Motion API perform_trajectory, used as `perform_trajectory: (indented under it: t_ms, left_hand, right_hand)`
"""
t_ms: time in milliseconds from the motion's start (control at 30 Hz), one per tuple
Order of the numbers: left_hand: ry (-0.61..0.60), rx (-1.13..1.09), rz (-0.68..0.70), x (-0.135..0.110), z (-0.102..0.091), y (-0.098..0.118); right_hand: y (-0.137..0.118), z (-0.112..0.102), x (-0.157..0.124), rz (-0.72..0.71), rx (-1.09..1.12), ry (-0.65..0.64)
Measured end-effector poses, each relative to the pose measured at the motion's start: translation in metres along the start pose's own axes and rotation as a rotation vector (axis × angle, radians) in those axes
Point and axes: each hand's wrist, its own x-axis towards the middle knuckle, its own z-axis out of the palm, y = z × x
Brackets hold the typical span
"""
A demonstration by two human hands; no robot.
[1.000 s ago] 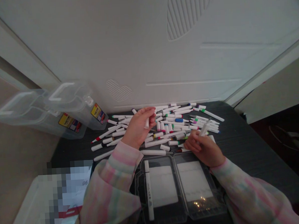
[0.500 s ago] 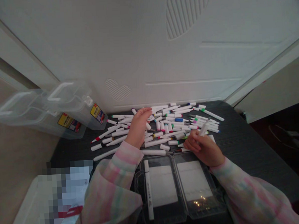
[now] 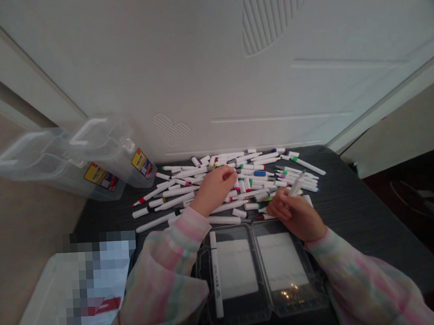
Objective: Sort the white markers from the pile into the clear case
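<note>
My right hand [image 3: 296,214] is closed around a white marker [image 3: 297,183], which points up and away above the right side of the pile. Over the middle of the loose marker pens and caps [image 3: 177,202] is my left hand [image 3: 216,187]. Its fingers are curled together, and whatever may be between them is hidden. In front of me an open clear plastic case [image 3: 261,276] lies flat. One capped white marker [image 3: 216,274] rests lengthwise along the left side of its left half.
Two clear lidded boxes [image 3: 117,160] with yellow labels stand at the back left of the dark table [image 3: 374,241]. A white panel [image 3: 198,76] rises behind the pile. At the lower left lies a partly blurred bag [image 3: 113,274].
My left hand has moved right and slightly toward me over the pile, its fingers curling in. The right hand with its marker has stayed in place.
</note>
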Motion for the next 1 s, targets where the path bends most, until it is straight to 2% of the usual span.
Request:
perform_trajectory:
  t_ms: [167,433,700,1000]
  left_hand:
    - [-0.160,0.245,0.157,-0.005,0.007,0.003]
    - [-0.203,0.595,0.359,-0.009,0.017,-0.002]
    - [-0.144,0.793,0.343,-0.010,0.013,-0.001]
    - [-0.133,0.853,0.352,-0.011,0.015,-0.001]
  right_hand:
    - [0.000,0.000,0.000,0.004,-0.011,0.017]
    - [0.000,0.000,0.000,0.000,0.014,0.007]
    - [0.000,0.000,0.000,-0.007,-0.021,0.000]
    - [0.001,-0.001,0.001,0.001,-0.034,0.002]
